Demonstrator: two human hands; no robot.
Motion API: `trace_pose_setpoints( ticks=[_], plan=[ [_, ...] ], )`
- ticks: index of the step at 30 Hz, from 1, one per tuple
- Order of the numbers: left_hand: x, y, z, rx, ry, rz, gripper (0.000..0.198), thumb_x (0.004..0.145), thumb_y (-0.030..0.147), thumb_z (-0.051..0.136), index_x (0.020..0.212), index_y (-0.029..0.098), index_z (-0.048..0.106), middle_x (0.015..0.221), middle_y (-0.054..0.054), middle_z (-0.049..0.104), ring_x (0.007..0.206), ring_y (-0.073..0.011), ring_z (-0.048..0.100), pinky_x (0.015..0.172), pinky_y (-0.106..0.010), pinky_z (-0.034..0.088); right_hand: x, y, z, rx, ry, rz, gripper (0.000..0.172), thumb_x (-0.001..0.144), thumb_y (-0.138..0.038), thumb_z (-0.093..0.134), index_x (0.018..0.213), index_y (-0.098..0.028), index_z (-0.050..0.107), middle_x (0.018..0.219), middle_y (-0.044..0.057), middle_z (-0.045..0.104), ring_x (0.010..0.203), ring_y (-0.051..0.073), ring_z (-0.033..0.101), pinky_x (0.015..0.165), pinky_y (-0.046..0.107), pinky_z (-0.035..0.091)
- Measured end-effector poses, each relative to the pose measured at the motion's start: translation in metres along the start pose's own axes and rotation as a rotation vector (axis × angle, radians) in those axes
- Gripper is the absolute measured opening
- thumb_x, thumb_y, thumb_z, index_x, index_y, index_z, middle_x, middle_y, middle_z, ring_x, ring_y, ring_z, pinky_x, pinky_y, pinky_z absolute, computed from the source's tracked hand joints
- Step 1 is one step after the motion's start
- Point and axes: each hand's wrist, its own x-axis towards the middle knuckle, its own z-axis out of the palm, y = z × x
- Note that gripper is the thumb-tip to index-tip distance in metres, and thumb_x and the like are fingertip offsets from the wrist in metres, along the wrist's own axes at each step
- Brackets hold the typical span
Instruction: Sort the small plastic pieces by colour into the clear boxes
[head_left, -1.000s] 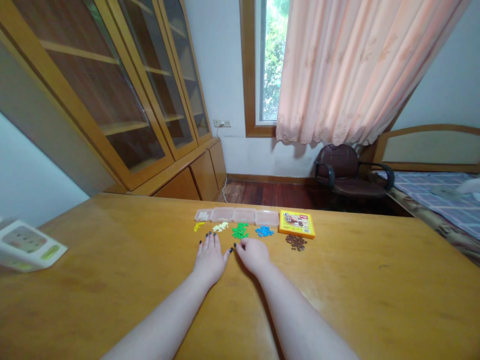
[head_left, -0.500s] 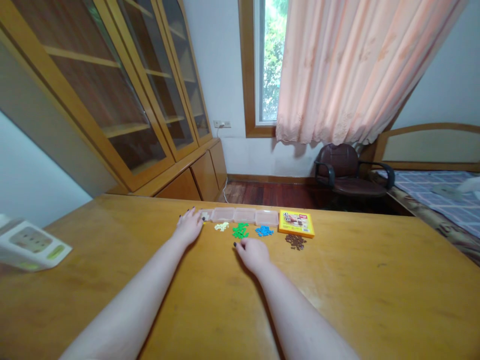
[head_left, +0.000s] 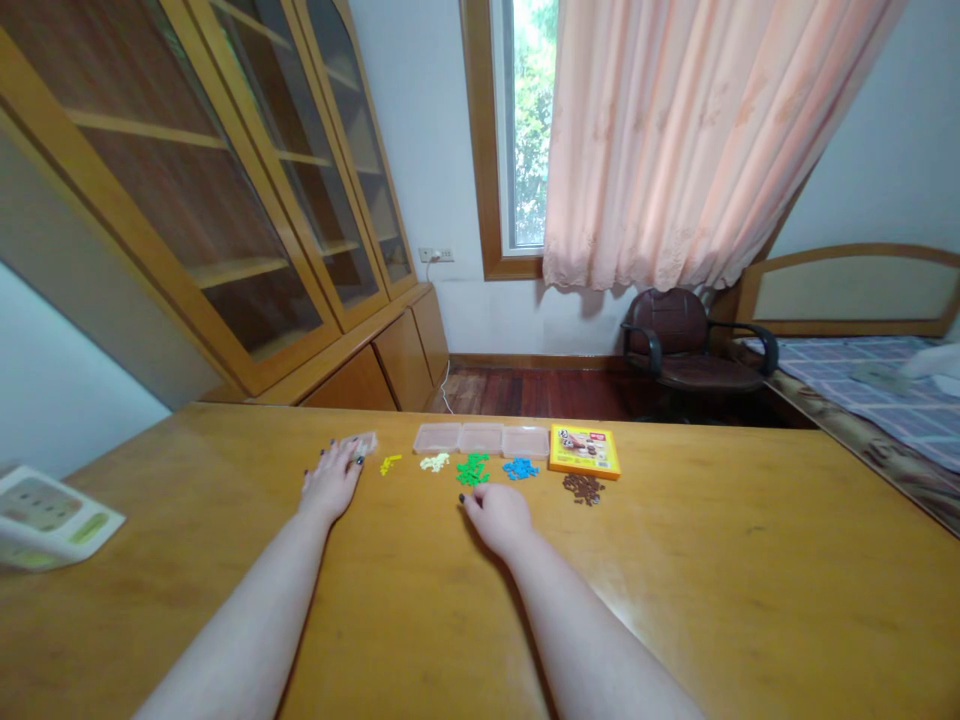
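Observation:
My left hand (head_left: 332, 482) reaches over a small clear plastic tray (head_left: 367, 440) at the left end of the row, its fingers gripping the tray and partly covering it. Some small yellow pieces (head_left: 390, 463) lie just right of that hand. My right hand (head_left: 501, 515) rests on the table, fingers curled in and thumb at the left. The inside of that fist is hidden. In front of it are piles of green pieces (head_left: 472, 469) and blue pieces (head_left: 520, 468). Cream pieces (head_left: 434, 462) lie between the yellow and green ones.
Clear trays (head_left: 481, 437) stand side by side near the table's far edge. At their right is a yellow box (head_left: 585, 452), with brown pieces (head_left: 583, 488) before it. A white carton-like object (head_left: 56, 515) is at far left. A chair (head_left: 679, 340) stands beyond the table (head_left: 750, 580).
My left hand has moved left with its clear tray, leaving a gap beside the other trays and uncovering the yellow pieces. My right hand stays beside the green pile. The view has shifted slightly.

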Motion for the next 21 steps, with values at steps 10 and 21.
trace_pose_setpoints(
  ticks=[10, 21],
  plan=[
    [-0.112, 0.009, -0.025, 0.209, 0.045, -0.075, 0.051, 0.087, 0.034, 0.033, 0.134, 0.018, 0.043, 0.143, -0.011, 0.037, 0.134, -0.0332, 0.027, 0.106, -0.062, 0.014, 0.002, 0.001, 0.002, 0.032, -0.011, 0.024, 0.038, 0.088, -0.044, 0.038, 0.076, -0.022, 0.068, 0.078, 0.005, 0.070, 0.072, 0.017, 0.062, 0.060, 0.024, 0.037],
    [-0.156, 0.069, -0.017, -0.132, -0.063, 0.430, 0.034, 0.080, 0.023, 0.046, 0.111, 0.024, 0.061, 0.128, -0.010, 0.054, 0.122, -0.0284, 0.046, 0.106, -0.058, 0.024, 0.000, 0.001, -0.002, 0.086, -0.004, 0.052, 0.037, 0.089, -0.042, 0.038, 0.078, -0.021, 0.067, 0.080, 0.005, 0.069, 0.074, 0.017, 0.061, 0.060, 0.024, 0.035]
  ],
)
